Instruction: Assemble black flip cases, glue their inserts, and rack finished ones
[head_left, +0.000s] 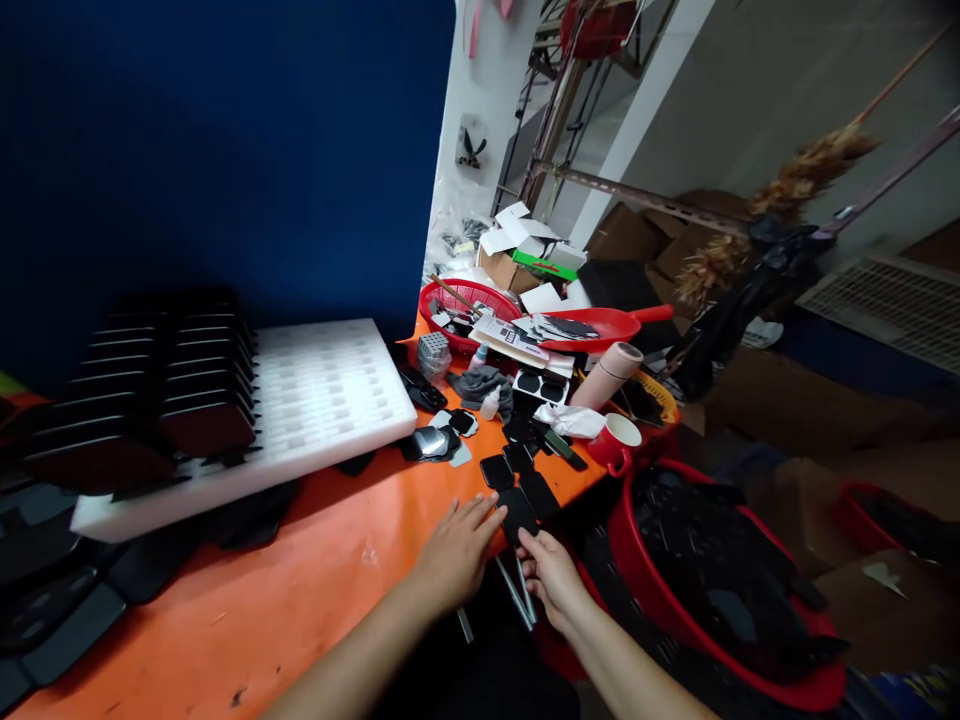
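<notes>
My left hand [461, 550] lies at the orange table's edge, fingers stretched out, the fingertips at a thin black flat piece [516, 512]. The thumb and curled fingers of my right hand [553, 578] close on the near edge of that piece. Just beyond it lie another black rectangular piece [538, 492] and a small black plate with a light rim [496, 471]. Shiny metal strips [516, 598] show below, between my hands; I cannot tell what they belong to.
On the orange table [322, 590], a white foam tray [337, 380] holds rows of upright dark panels [206, 400]. A red mug [616, 440], pink tumbler [609, 373], red scoop [600, 325] and red basket [487, 292] stand farther back. A red tub [637, 555] of black pieces is right.
</notes>
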